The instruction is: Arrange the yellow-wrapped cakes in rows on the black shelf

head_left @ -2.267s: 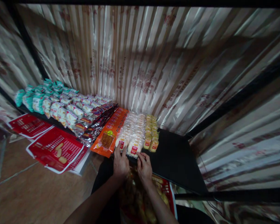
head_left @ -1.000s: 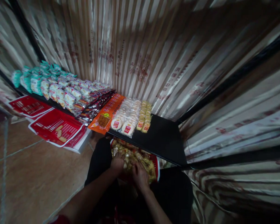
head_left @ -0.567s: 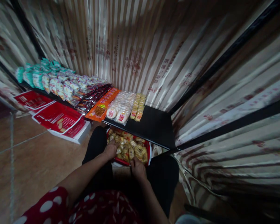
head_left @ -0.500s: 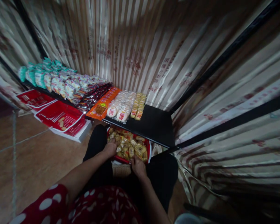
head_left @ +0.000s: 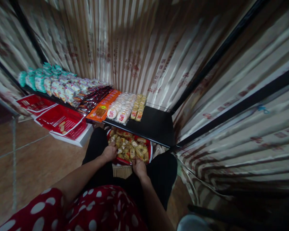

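Left hand: the left hand (head_left: 109, 152) rests on the near left edge of the red basket (head_left: 150, 153), fingers curled down among the packets; whether they grip one cannot be told.
Right hand: the right hand (head_left: 139, 166) sits at the near right edge of the same basket, fingers bent over its rim; what they close on is hidden, so a grip cannot be confirmed.
Red basket: held low between the person's knees, just below the front edge of the black shelf (head_left: 156, 126).
Basket contents: filled with small yellow wrapped snack packets (head_left: 130, 149), heaped loosely, no order visible.
Shelf, right end: bare black surface up to the right corner.
Shelf, middle: a short row of yellow-capped packets (head_left: 138, 109) running front to back, touching a wider block of white round cakes in clear wrap (head_left: 121, 108) on its left.
Shelf, left of middle: a flat orange packet (head_left: 103, 106) lying along the front edge, then dark foil packets (head_left: 93, 99) beside it.
Shelf, left end: rows of white packets (head_left: 67, 89), then teal packets (head_left: 32, 80) at the far left corner.
Floor: two flat red baskets (head_left: 62, 120) lie below the shelf's left half, one holding a few pale pieces.
Backing: striped satin curtain (head_left: 125, 48) behind and right of the shelf.
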Demonstrator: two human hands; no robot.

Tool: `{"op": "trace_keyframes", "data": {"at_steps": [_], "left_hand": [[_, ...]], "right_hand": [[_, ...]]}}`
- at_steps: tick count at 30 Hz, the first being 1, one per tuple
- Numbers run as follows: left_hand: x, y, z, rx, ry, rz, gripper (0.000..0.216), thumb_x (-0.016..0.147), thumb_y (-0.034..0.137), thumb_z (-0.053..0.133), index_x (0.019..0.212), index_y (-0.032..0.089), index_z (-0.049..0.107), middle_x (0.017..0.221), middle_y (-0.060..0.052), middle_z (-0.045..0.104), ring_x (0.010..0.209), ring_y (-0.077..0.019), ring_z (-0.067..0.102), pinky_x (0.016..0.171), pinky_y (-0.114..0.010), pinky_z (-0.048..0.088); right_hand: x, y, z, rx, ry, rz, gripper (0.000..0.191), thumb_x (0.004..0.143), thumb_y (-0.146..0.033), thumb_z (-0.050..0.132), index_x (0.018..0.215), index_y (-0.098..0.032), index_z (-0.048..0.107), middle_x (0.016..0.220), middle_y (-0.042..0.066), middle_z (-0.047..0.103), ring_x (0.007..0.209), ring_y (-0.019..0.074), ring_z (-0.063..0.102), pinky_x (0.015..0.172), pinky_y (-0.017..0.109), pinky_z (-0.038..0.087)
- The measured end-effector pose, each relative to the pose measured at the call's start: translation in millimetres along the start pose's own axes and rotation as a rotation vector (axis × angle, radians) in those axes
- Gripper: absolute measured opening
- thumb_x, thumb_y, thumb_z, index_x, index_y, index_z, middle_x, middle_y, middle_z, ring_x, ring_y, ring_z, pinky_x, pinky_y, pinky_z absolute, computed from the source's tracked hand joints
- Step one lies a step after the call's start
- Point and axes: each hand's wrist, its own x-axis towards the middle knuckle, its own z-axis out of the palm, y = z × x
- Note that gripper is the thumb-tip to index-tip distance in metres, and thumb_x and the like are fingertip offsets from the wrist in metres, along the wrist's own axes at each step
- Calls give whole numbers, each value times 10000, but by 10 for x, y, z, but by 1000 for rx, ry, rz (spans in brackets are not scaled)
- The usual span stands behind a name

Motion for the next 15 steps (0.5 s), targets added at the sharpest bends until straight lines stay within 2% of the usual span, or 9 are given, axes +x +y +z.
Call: {"op": "trace_keyframes", "data": {"at_steps": [2,3,5,6,7,9,11,13,15], "left_hand": [[-148,106,-87,-62,-8,0,236,845,183,377,859,144,609,967,-74,601,949,-160,545,862,-234,411],[-268,154,-151,-108,-39,23,228,844,189,374,857,158,599,890,-37,610,839,-128,562,778,-200,428],[-583,212,-318,-368,-267,176,194,821,195,391,825,166,582,767,4,594,687,-105,536,629,-170,410],[-760,216,-415,-430,-376,244,183,812,203,400,791,175,580,743,12,585,665,-102,522,609,-167,394],[-934,203,-511,-448,-428,277,186,814,222,404,759,183,578,759,11,585,680,-104,519,628,-171,387],[-1235,136,-679,-406,-382,181,226,839,270,372,781,202,579,845,-10,587,763,-126,522,687,-197,379],[-1439,48,-782,-402,-401,25,218,818,329,397,753,215,571,804,0,592,694,-121,515,646,-207,375],[-1554,-17,-824,-424,-365,-110,207,769,377,441,686,235,568,721,36,592,635,-114,504,607,-207,369],[-1624,-29,-848,-423,-297,-180,191,727,414,465,668,269,574,711,68,600,641,-115,508,610,-215,374]], "right_hand": [[15,23,24,14,25,-25,280,843,-187,413,1026,-141,620,980,128,688,942,211,634,806,271,435],[23,35,33,20,33,-37,279,841,-182,409,1012,-137,624,984,132,686,940,215,634,808,275,438],[42,58,44,27,38,-57,278,835,-175,403,992,-137,629,994,130,684,934,214,636,810,276,441],[54,67,44,26,36,-60,276,831,-174,405,986,-138,630,994,127,684,928,211,636,809,275,441],[68,74,42,26,30,-57,274,826,-174,408,984,-137,629,990,123,685,919,207,637,804,272,442],[101,80,37,34,1,-49,275,818,-169,408,985,-135,625,970,112,691,893,193,640,789,261,439],[137,80,37,60,-37,-48,280,814,-161,405,995,-136,617,939,97,697,868,180,640,772,250,435],[169,78,47,89,-65,-67,281,813,-154,402,1000,-142,612,927,86,697,867,174,636,771,245,428],[191,76,59,111,-78,-87,276,812,-147,402,994,-149,609,937,83,694,879,171,630,780,245,422]]}}
